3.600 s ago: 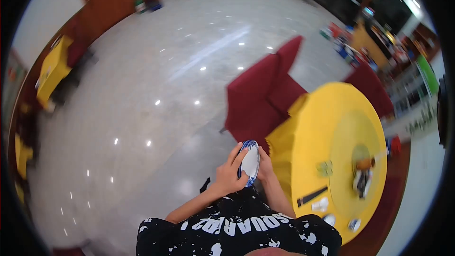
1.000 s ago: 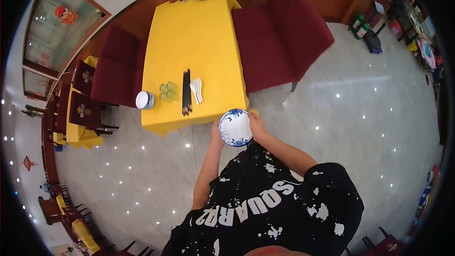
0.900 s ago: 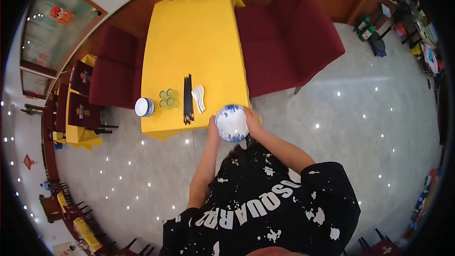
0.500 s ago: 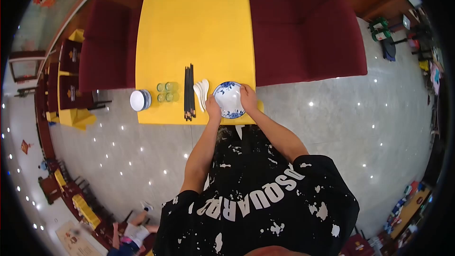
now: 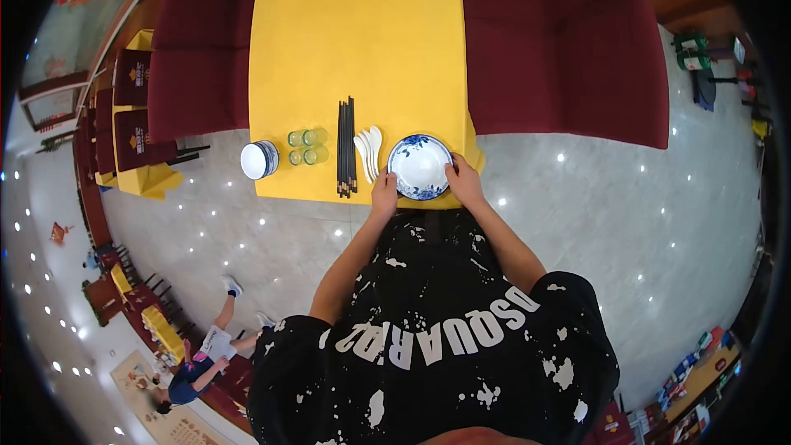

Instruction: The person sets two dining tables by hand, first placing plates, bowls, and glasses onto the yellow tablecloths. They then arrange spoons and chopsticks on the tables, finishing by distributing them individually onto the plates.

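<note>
A round white plate [image 5: 421, 166] with blue flowers sits at the near right end of the yellow-covered table. My left hand [image 5: 384, 191] grips its left rim, fingers closed along the edge. On the opposite side, my right hand [image 5: 465, 180] holds the lower right rim, thumb over the edge. Just left of the plate lie several white soup spoons [image 5: 369, 151], fanned together. Beside them is a bundle of black chopsticks [image 5: 346, 148]. Several green-tinted glasses [image 5: 307, 147] stand further left, and a stack of blue-and-white bowls [image 5: 260, 160] is at the left table edge.
The yellow tablecloth [image 5: 358, 33] stretches away from me between dark red bench seats, one on the left [image 5: 198, 58] and one on the right [image 5: 568, 49]. A person [image 5: 202, 363] is on the floor area at lower left. More chairs and yellow-covered tables line the left side.
My right hand has slid from the plate's upper right rim to its lower right. The view has shifted, and the person at lower left shows more fully.
</note>
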`<control>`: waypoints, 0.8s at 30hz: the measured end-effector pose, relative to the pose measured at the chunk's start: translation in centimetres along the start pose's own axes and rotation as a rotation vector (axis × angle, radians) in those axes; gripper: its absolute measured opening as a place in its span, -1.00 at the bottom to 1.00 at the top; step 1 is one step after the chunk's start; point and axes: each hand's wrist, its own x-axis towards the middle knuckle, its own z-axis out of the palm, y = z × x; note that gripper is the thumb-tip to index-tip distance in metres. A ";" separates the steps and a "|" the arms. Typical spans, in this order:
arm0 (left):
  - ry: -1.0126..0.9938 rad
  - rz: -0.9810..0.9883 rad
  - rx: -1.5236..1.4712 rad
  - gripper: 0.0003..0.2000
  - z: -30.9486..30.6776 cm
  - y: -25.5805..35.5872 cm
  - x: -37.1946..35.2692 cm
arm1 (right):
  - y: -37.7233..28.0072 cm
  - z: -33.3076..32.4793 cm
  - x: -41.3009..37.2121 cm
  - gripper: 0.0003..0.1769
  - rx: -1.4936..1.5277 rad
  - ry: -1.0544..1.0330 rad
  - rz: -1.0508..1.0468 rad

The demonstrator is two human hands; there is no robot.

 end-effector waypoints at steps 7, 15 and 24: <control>-0.125 -0.042 -0.008 -0.60 -0.6 1.3 0.8 | -1.5 -0.3 0.4 -0.58 -0.038 0.024 0.019; -0.205 -0.236 -0.117 -0.52 -4.8 3.5 -1.9 | -5.0 0.0 -0.9 -0.59 -0.390 0.166 -0.084; 0.221 0.057 -0.123 -0.66 -23.5 4.5 -4.4 | -16.0 10.8 -3.2 -0.77 -0.063 -0.165 -0.368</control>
